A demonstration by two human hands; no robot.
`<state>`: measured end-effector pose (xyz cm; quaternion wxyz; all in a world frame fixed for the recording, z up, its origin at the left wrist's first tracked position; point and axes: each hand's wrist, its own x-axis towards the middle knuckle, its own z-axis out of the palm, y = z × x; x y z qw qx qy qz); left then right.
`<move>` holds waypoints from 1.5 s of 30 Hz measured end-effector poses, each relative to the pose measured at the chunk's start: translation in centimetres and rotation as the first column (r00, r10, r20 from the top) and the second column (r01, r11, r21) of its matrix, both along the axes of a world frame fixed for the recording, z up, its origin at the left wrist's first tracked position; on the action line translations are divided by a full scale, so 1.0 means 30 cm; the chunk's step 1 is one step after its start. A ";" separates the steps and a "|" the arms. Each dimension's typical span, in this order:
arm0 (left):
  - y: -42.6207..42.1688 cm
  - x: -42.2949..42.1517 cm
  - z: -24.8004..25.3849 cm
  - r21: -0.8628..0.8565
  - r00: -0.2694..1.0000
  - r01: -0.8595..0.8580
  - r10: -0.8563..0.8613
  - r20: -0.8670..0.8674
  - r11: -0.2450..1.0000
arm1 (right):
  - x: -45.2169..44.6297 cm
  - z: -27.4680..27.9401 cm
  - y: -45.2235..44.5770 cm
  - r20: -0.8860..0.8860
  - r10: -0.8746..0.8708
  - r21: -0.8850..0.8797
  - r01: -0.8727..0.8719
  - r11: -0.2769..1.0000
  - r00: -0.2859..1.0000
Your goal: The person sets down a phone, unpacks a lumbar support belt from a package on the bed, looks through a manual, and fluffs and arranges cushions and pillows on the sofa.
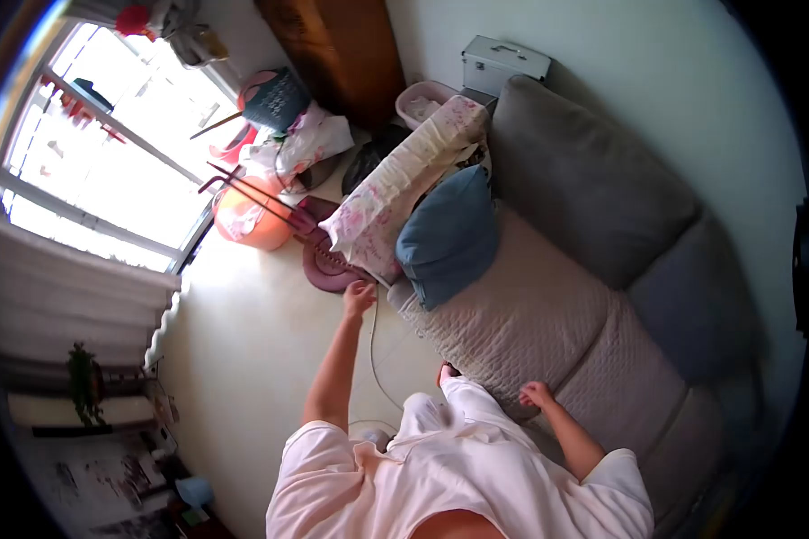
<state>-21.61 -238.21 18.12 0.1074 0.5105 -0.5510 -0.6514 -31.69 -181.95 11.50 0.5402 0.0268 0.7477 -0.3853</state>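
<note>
My left hand (360, 296) reaches forward over the floor, its fingers curled beside the round pink base (326, 269) and the near end of the flowered cloth cover (368, 234); whether it holds anything is too small to tell. Just right of it, on the sofa, leans a blue cushion (449, 235). Over the front edge of the quilted sofa seat (530, 314) is my right hand (535, 393), with its fingers partly bent and no object visible in it. A pale cord (373, 346) runs along the floor below my left hand.
An orange bucket (253, 214), dark red rods and a white bag (319, 144) stand near the window. Behind the sofa end are a pink basket (420, 101), a silver case (505, 63) and a brown wooden cabinet (342, 54). Grey back cushions (593, 180) line the wall.
</note>
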 end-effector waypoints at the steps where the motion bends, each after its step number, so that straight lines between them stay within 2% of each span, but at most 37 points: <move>1: -0.087 -0.017 -0.048 -0.019 1.000 -0.028 0.028 -0.004 0.999 | -0.048 0.067 -0.123 -0.033 0.020 -0.035 -0.021 0.999 0.999; 3: -0.262 -0.053 -0.245 -0.150 0.994 0.078 -0.066 0.087 0.986 | -0.134 0.109 -0.346 -0.101 -0.033 -0.159 0.017 0.987 0.994; 4: -0.264 -0.089 -0.260 -0.230 0.981 0.182 -0.161 0.106 0.956 | -0.177 0.127 -0.453 -0.086 -0.044 -0.271 0.019 0.963 0.995; 5: -0.260 -0.154 -0.248 -0.311 0.958 0.284 -0.257 0.127 0.907 | -0.212 0.146 -0.575 -0.003 -0.101 -0.234 0.098 0.967 0.995; 6: -0.254 -0.239 -0.238 -0.392 0.925 0.381 -0.352 0.146 0.837 | -0.241 0.152 -0.690 0.030 -0.132 -0.306 0.135 0.943 0.991; 7: -0.229 -0.323 -0.240 -0.343 0.871 0.489 -0.428 0.242 0.802 | -0.268 0.151 -0.791 0.060 -0.162 -0.375 0.172 0.911 0.985; 9: -0.126 -0.492 -0.119 -0.450 0.703 0.703 -0.441 0.557 0.551 | -0.311 0.127 -0.972 0.092 -0.148 -0.435 0.173 0.883 0.985; 11: -0.117 -0.605 -0.113 -0.319 0.651 0.744 -0.530 0.544 0.587 | -0.356 0.143 -1.126 0.037 -0.148 -0.423 0.150 0.894 0.988; 12: -0.110 -0.639 -0.140 -0.335 0.594 0.785 -0.478 0.647 0.521 | -0.370 0.150 -1.184 0.014 -0.149 -0.414 0.141 0.899 0.989; 15: -0.157 -0.707 -0.205 -0.203 0.389 0.908 -0.552 0.738 0.368 | -0.417 0.094 -1.283 -0.278 -0.248 -0.362 0.138 0.922 0.928; 16: -0.173 -0.716 -0.224 -0.279 0.396 0.917 -0.568 0.721 0.286 | -0.430 0.066 -1.305 -0.332 -0.263 -0.291 0.166 0.942 0.906; 18: -0.174 -0.703 -0.249 -0.342 0.338 0.927 -0.739 0.583 0.154 | -0.448 0.066 -1.349 -0.269 -0.311 -0.148 0.280 0.948 0.911; 19: -0.140 -0.694 -0.216 -0.310 0.271 0.944 -0.801 0.534 0.113 | -0.453 0.079 -1.363 -0.240 -0.341 -0.073 0.333 0.940 0.909; 20: -0.089 -0.685 -0.184 -0.338 0.257 0.936 -0.842 0.475 0.096 | -0.447 0.074 -1.354 -0.185 -0.372 -0.072 0.365 0.928 0.910; 21: -0.017 -0.682 -0.115 -0.343 0.296 0.927 -0.863 0.409 0.155 | -0.441 0.070 -1.346 -0.130 -0.404 -0.068 0.398 0.915 0.906; 23: 0.057 -0.649 -0.106 -0.389 0.287 0.910 -0.898 0.334 0.146 | -0.373 0.003 -1.298 -0.248 -0.343 0.043 0.364 0.931 0.906; 25: 0.050 -0.666 -0.043 -0.238 0.186 0.962 -0.963 0.196 0.138 | -0.285 -0.051 -1.260 -0.195 -0.524 -0.004 0.533 0.846 0.829; 27: 0.002 -0.642 -0.280 0.023 0.229 0.973 -0.960 -0.162 0.228 | -0.212 -0.108 -1.240 -0.184 -0.661 -0.052 0.664 0.746 0.728; 28: -0.030 -0.689 -0.227 0.082 0.352 0.934 -0.934 -0.063 0.347 | -0.230 -0.023 -1.274 -0.022 -0.726 -0.106 0.720 0.686 0.688; 29: -0.077 -0.707 -0.279 -0.035 0.459 0.888 -0.888 0.031 0.458 | -0.182 -0.120 -1.287 0.045 -0.751 -0.129 0.749 0.650 0.659; 30: -0.130 -0.731 -0.329 -0.301 0.531 0.836 -0.816 0.228 0.460 | -0.113 -0.203 -1.302 -0.017 -0.823 -0.106 0.818 0.566 0.567; 31: -0.156 -0.779 -0.308 -0.428 0.683 0.721 -0.665 0.302 0.545 | -0.082 -0.227 -1.353 -0.082 -0.881 -0.090 0.877 0.473 0.466; 32: -0.200 -0.805 -0.356 -0.468 0.730 0.668 -0.632 0.260 0.579 | -0.081 -0.244 -1.393 -0.037 -0.830 -0.027 0.830 0.558 0.557; 33: -0.218 -0.823 -0.401 -0.553 0.778 0.623 -0.514 0.362 0.553 | -0.084 -0.260 -1.438 0.014 -0.771 0.027 0.770 0.637 0.637; 35: -0.260 -0.853 -0.492 -0.501 0.748 0.663 -0.455 0.483 0.556 | -0.111 -0.213 -1.537 0.201 -0.819 -0.060 0.842 0.537 0.537; 36: -0.276 -0.866 -0.497 -0.529 0.759 0.651 -0.455 0.466 0.545 | -0.145 -0.165 -1.570 0.280 -0.837 -0.073 0.880 0.470 0.470; 37: -0.276 -0.880 -0.492 -0.554 0.771 0.637 -0.454 0.447 0.536 | -0.165 -0.158 -1.571 0.266 -0.840 -0.106 0.881 0.461 0.472; 38: -0.256 -0.902 -0.399 -0.554 0.730 0.683 -0.476 0.490 0.476 | -0.174 -0.156 -1.568 0.253 -0.842 -0.139 0.880 0.455 0.476; 40: -0.257 -0.907 -0.385 -0.568 0.746 0.663 -0.495 0.445 0.488 | -0.162 -0.206 -1.539 0.248 -0.843 -0.192 0.877 0.440 0.478; 41: -0.256 -0.917 -0.370 -0.578 0.754 0.651 -0.506 0.419 0.492 | -0.168 -0.154 -1.519 0.190 -0.895 -0.132 0.914 0.385 0.404; 43: -0.246 -0.926 -0.374 -0.531 0.791 0.611 -0.469 0.392 0.587 | -0.164 -0.072 -1.437 0.287 -0.936 -0.184 0.971 0.156 0.205; 45: -0.250 -0.926 -0.445 -0.470 0.838 0.544 -0.426 0.341 0.695 | -0.149 0.016 -1.319 0.386 -0.922 -0.291 0.947 -0.134 -0.012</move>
